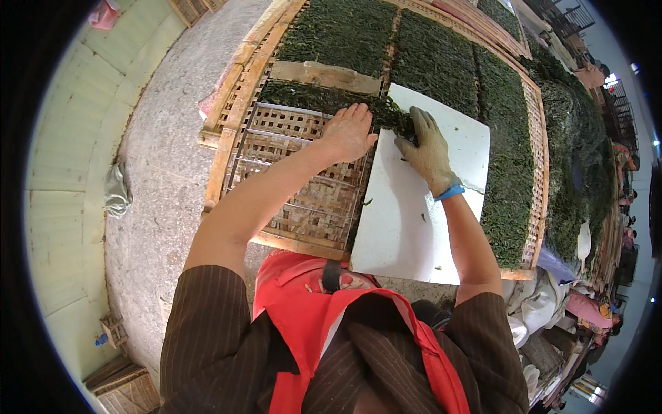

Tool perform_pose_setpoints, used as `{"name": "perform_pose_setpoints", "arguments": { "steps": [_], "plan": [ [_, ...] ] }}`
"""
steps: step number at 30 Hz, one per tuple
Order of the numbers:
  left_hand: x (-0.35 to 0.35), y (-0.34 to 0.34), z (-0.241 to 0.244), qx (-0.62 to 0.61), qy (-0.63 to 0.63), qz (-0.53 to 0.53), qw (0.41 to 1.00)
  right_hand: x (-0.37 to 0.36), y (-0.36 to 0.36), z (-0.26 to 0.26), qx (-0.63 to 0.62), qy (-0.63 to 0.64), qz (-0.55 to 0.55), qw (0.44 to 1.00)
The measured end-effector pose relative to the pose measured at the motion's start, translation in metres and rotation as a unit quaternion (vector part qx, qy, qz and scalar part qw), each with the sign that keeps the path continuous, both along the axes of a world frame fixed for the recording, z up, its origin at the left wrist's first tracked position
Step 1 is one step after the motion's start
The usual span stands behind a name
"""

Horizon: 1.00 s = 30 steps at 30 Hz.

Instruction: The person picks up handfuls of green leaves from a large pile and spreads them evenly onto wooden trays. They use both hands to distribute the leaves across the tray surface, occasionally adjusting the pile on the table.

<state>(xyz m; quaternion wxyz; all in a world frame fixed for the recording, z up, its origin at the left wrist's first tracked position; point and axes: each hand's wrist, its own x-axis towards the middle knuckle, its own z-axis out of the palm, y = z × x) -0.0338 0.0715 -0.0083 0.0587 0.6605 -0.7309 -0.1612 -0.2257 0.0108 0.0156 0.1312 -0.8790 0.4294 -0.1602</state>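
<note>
My bare left hand (347, 132) lies palm down at the near edge of a strip of shredded dark green seaweed (305, 96), thumb apart from its fingers. My right hand (432, 154), in a beige work glove with a blue wristband, curves around the strip's right end, above a white board (408, 222). That board lies over part of a woven bamboo rack (305, 209) and bears a few green scraps. A thin metal frame (283, 135) with crossbars rests on the bare weave below my left forearm. Beyond the strip is a flat wooden slat (326, 77).
Rectangular seaweed sheets (434, 57) cover the rack's far and right parts. To the right lies a large seaweed heap (574, 139) with a white paddle-shaped tool (584, 243). White sacks (540, 305) stand nearby. Concrete floor (160, 129) and a panel wall (67, 165) lie left. Several people appear far right.
</note>
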Motion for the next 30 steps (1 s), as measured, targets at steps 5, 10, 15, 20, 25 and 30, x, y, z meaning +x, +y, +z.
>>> {"name": "perform_pose_setpoints", "arguments": {
  "steps": [5, 10, 15, 20, 25, 30],
  "plan": [
    [0.016, 0.007, 0.002, -0.022, 0.005, -0.009, 1.000, -0.004, 0.014, -0.008, -0.030, 0.049, -0.009, 0.998],
    [0.008, -0.004, 0.006, 0.050, -0.080, -0.063, 0.994, 0.046, 0.001, 0.012, 0.003, 0.129, -0.008, 0.992],
    [0.010, -0.003, -0.010, -0.030, -0.058, -0.061, 0.996, 0.045, -0.032, 0.026, 0.255, 0.005, -0.014, 0.967],
    [0.013, -0.002, 0.006, 0.064, 0.008, -0.050, 0.997, 0.092, -0.039, 0.091, 0.275, -0.263, 0.083, 0.921],
    [0.013, -0.004, 0.003, 0.034, 0.015, -0.064, 0.997, 0.042, -0.035, 0.035, 0.163, -0.081, 0.003, 0.983],
    [0.011, -0.005, 0.012, 0.046, 0.023, -0.055, 0.997, 0.066, -0.005, 0.020, 0.054, 0.055, -0.029, 0.997]
  ]
}}
